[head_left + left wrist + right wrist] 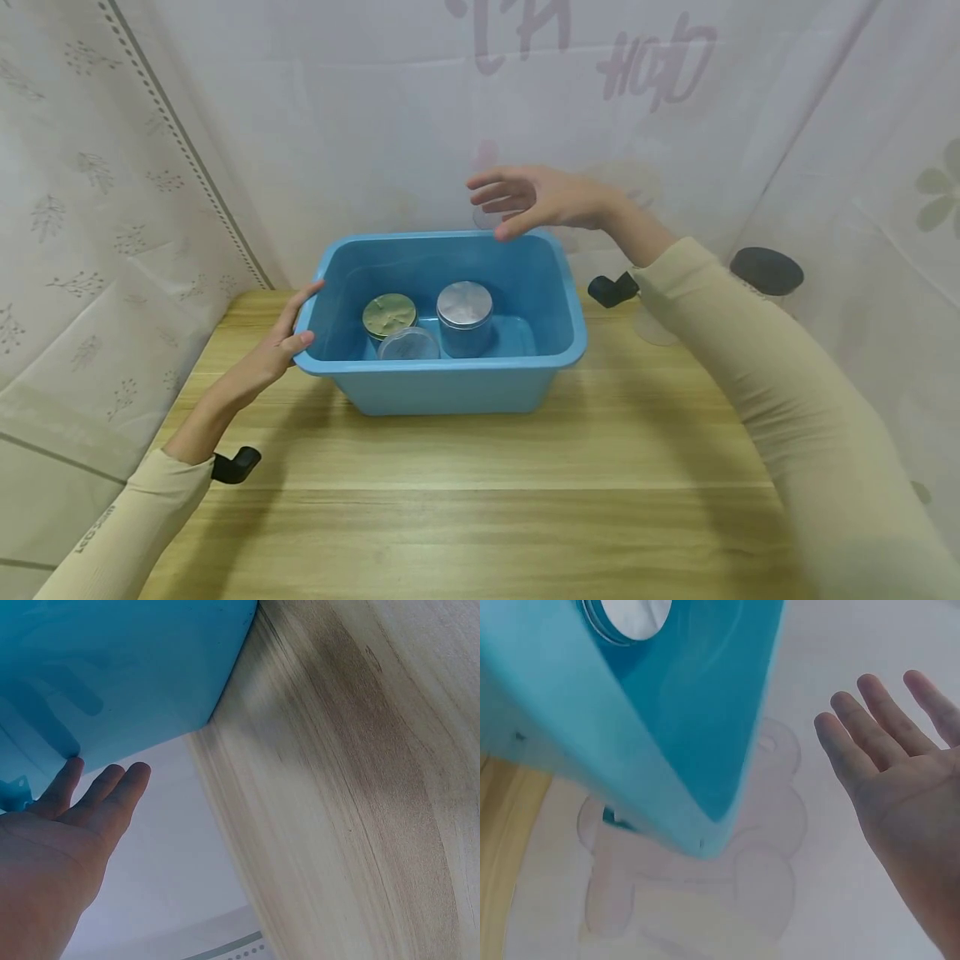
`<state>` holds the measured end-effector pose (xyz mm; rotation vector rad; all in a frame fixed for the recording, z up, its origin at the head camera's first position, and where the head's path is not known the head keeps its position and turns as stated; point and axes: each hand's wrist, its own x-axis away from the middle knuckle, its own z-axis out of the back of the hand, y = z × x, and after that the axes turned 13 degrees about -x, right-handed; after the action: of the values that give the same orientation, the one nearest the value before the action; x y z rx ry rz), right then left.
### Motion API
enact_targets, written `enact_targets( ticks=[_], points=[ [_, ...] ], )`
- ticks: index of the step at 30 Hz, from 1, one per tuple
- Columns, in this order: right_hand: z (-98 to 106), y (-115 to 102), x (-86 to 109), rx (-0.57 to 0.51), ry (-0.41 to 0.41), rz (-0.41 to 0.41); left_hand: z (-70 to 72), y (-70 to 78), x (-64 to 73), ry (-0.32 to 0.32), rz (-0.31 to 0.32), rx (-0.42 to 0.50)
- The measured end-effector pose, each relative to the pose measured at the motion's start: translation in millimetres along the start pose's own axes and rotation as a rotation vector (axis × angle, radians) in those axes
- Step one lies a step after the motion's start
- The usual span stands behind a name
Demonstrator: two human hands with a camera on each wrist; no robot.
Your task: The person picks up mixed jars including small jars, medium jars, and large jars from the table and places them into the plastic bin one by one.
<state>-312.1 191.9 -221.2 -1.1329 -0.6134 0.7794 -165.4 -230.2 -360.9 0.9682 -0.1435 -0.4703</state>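
A blue plastic tub (450, 387) stands on the wooden table. Inside it are a round container with a gold-green lid (389, 314), a silver-lidded canister (464, 305) and a container with a clear round top (409, 345), partly hidden by the front rim. My left hand (281, 337) holds the tub's left rim, the thumb over the edge; in the left wrist view several fingers (124, 787) extend beside the outer wall. Spread and holding nothing, my right hand (551, 198) hovers above the tub's back right corner. The right wrist view shows its palm (907, 780) beside the tub.
A clear jar with a black lid (767, 271) stands at the right, partly behind the right sleeve. The wooden table (450, 517) extends in front of the tub. A white printed curtain (337, 108) hangs behind and at both sides.
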Motion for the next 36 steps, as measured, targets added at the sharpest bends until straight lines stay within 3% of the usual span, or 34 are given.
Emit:
enact_targets(
  ticks=[23,36],
  points=[
    [20.1,20.9,35.8,0.039,0.058,-0.044,-0.3,-0.9,-1.1,0.01,-0.009,0.03],
    [20.3,37.8,57.0,-0.013,0.091,-0.031,-0.2,-1.3,-0.9,0.011,-0.002,0.027]
  ],
)
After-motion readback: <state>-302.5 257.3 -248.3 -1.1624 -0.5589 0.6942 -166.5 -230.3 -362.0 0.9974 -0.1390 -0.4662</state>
